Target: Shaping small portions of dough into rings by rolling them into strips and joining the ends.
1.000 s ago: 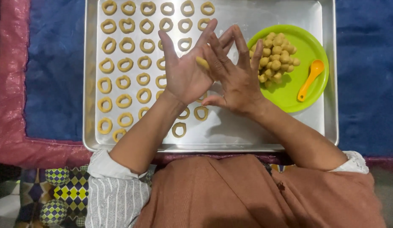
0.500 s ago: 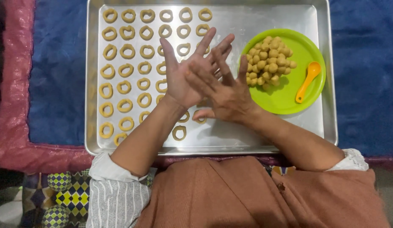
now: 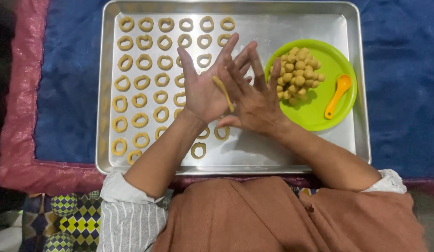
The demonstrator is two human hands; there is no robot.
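Left hand and right hand, fingers spread flat, press a thin dough strip between their palms above the tray of dough rings.

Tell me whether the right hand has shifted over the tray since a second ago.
Yes. The right hand has slid back toward the person along the left palm, judged against the green plate, leaving a dough strip exposed.

about thirty dough rings, one plate, one spoon.
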